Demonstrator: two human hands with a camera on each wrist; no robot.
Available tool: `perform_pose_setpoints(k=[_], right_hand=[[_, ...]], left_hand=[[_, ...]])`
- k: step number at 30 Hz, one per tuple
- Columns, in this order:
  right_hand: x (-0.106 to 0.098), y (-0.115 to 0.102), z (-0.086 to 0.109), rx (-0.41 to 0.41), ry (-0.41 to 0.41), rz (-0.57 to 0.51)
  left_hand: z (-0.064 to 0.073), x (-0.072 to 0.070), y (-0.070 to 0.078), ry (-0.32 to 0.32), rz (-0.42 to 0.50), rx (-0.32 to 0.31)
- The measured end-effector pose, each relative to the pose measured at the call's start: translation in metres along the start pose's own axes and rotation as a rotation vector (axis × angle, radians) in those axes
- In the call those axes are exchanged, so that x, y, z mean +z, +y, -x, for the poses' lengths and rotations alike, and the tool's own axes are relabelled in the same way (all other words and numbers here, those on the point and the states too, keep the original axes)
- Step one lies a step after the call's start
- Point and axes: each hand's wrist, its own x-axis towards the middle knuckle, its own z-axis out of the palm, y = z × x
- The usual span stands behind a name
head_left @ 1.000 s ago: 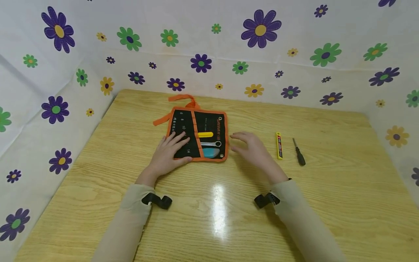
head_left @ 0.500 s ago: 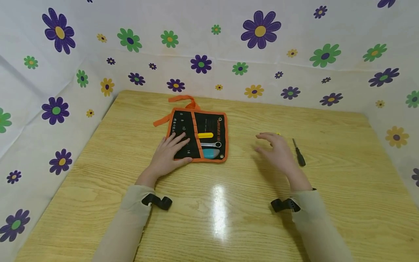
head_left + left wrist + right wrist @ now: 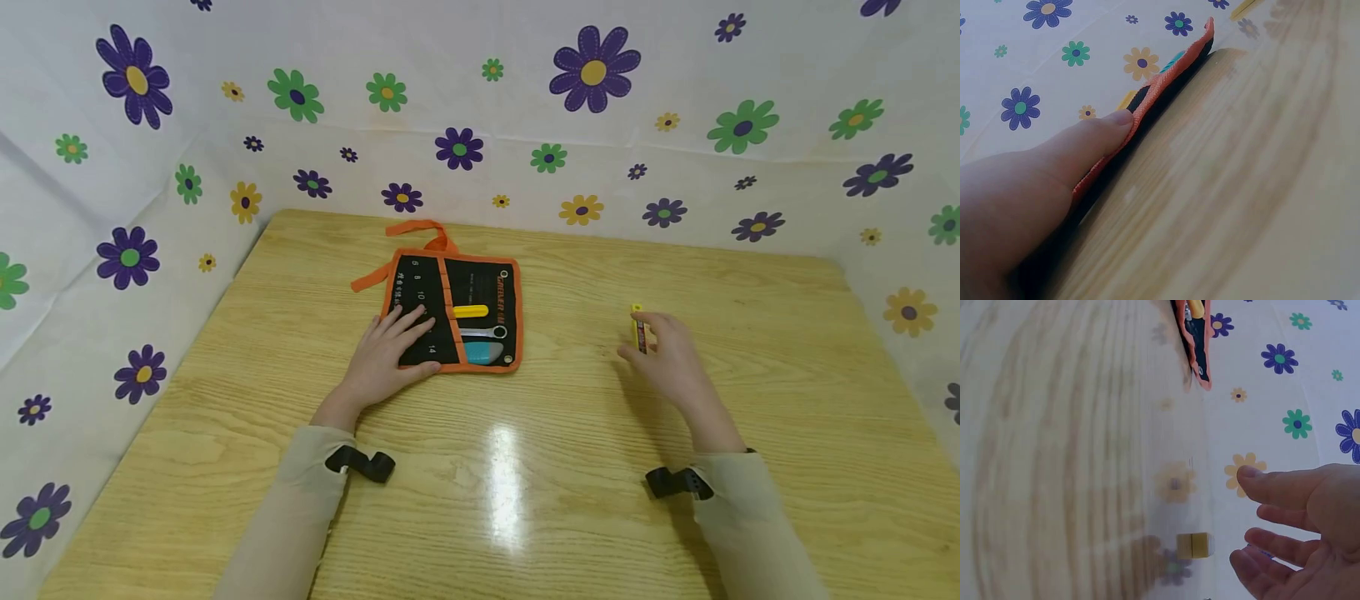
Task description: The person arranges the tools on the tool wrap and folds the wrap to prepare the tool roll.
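Observation:
My left hand [image 3: 382, 358] lies flat with spread fingers on the black tool pouch [image 3: 407, 275], which has orange trim. In the left wrist view its thumb rests along the pouch's orange edge [image 3: 1154, 94]. From the pouch's pockets show a yellow handle [image 3: 471, 312], a ring-ended wrench [image 3: 487, 332] and a turquoise-grey handle [image 3: 482, 353]. My right hand [image 3: 675, 358] hovers over a slim yellow box [image 3: 641, 335], thumb and fingers apart. In the right wrist view the yellow box's end [image 3: 1199, 545] sits on the table, apart from the fingers.
Orange ties [image 3: 420, 223] trail off the pouch's far left corner. The wooden table [image 3: 465, 483] meets a white cloth backdrop [image 3: 510, 108] with printed flowers. My right hand covers the spot where a dark-handled screwdriver lay in the earlier frames.
My right hand has moved right, from beside the pouch to over the yellow box, and now hides the screwdriver. My left hand has stayed on the pouch.

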Motion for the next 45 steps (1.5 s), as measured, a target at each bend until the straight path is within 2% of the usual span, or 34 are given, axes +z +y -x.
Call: perform_pose_setpoints(k=[8,19,37,45], right_hand=[[-0.003,0.006,0.002,0.078,-0.045,0.07],[0.0,0.015,-0.001,0.091,-0.126,0.142],[0.0,0.017,-0.01,0.054,-0.084,0.221],[-0.001,0.012,-0.009,0.059,-0.092,0.195]], left_hand=[[0.0,-0.001,0.001,-0.004,0.002,-0.005],[0.0,0.001,0.0,0.0,0.004,0.0],[0.0,0.0,0.002,0.0,0.007,-0.008],[0.0,0.001,0.001,-0.002,0.004,-0.01]])
